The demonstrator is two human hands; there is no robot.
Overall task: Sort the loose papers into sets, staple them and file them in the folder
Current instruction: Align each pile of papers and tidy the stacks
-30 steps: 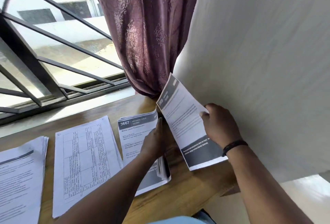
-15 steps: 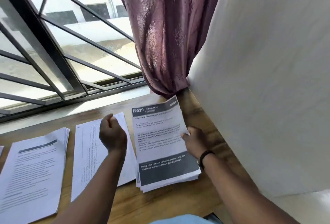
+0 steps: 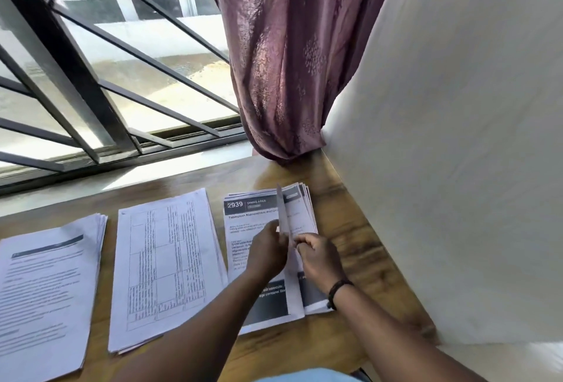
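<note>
Both hands meet over the rightmost paper stack (image 3: 240,220): the left hand (image 3: 268,249) and right hand (image 3: 316,255) seem to pinch one sheet (image 3: 285,223) standing on edge between them. The top page reads "2939 DINING AREA". Two more stacks (image 3: 164,262) lie leftward on the wooden table (image 3: 344,220), beneath a barred window (image 3: 91,76) and maroon curtain (image 3: 280,61).

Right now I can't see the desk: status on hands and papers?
Left hand and right hand both pinch one sheet edge-on above the 2939 stack. No stapler or folder in view.
</note>
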